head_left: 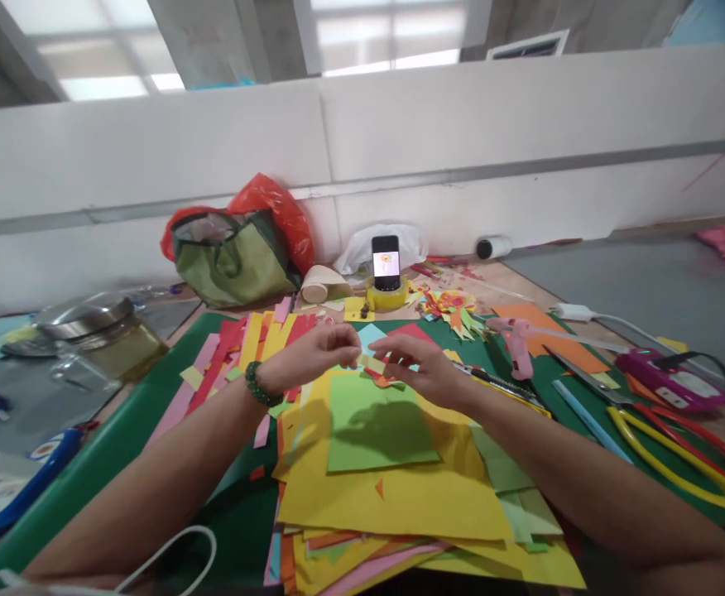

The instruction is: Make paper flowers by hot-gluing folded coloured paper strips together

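Jar (111,335) stands near the bench's left edge. Left hand (313,354), its grip pinched on one end of a small yellow paper strip (372,362), meets the right hand (421,368) pinching the other end, above a green sheet (375,426) topping the paper stack at mid-bench. Scissors (679,451) lie toward the right edge.

A phone (386,261) stands on a yellow tape roll (387,296) by the wall. A green bag (232,261) with red plastic sits to the left. A pink glue gun (516,343) and yellow scissors (673,447) lie on the right.
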